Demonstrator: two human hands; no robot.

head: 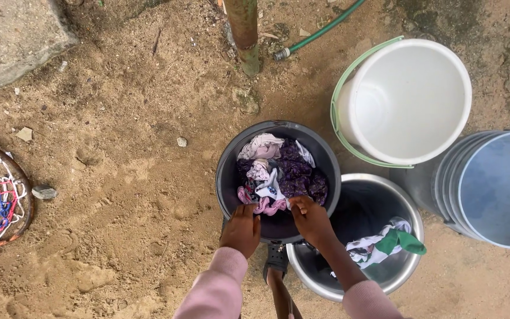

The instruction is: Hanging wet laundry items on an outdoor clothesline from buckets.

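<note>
We see both hands at the near rim of a dark grey bucket that stands on sandy ground. The bucket is filled with a tangled heap of laundry: purple patterned cloth, pale pink pieces, a white scrap and a brighter pink strip near the front. Our left hand rests on the rim with fingers curled down over the edge, touching the pink strip; whether its grip has closed on cloth we cannot tell. Our right hand reaches into the heap, fingertips at the white and purple cloth, grip likewise unclear. Just beside, to the right, a steel basin holds a green and white garment. A white bucket and a blue one stand behind.
</note>
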